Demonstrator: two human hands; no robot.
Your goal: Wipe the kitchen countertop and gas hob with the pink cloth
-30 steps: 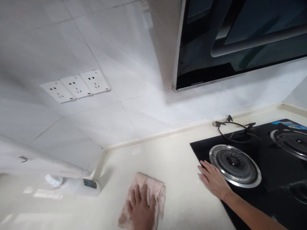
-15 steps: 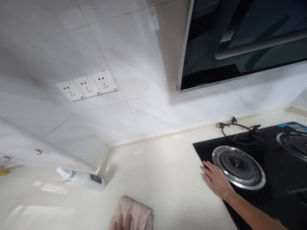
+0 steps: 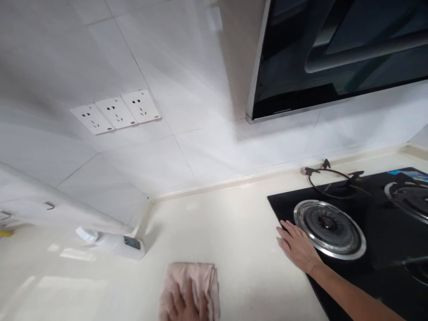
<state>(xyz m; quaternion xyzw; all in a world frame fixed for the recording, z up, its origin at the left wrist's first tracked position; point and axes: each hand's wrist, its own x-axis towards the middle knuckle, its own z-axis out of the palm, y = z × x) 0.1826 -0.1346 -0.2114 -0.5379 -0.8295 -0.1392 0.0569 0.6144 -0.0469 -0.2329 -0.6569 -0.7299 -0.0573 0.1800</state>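
My left hand [image 3: 185,306] presses flat on a folded pink cloth [image 3: 190,281] on the cream countertop [image 3: 234,232] at the bottom edge of the view; only its fingers show, spread over the cloth. My right hand [image 3: 297,246] lies flat and open on the front left corner of the black glass gas hob [image 3: 377,232], fingers stretched out beside the round left burner [image 3: 329,227].
A loose black pan support [image 3: 331,178] rests at the hob's back edge. A white device [image 3: 115,243] lies in the counter's left corner. Three wall sockets [image 3: 117,110] sit on the tiled wall. The black range hood [image 3: 334,53] hangs above the hob.
My left hand with the cloth slid toward me and left, then came back a little to the right. My right hand stayed put on the hob corner.
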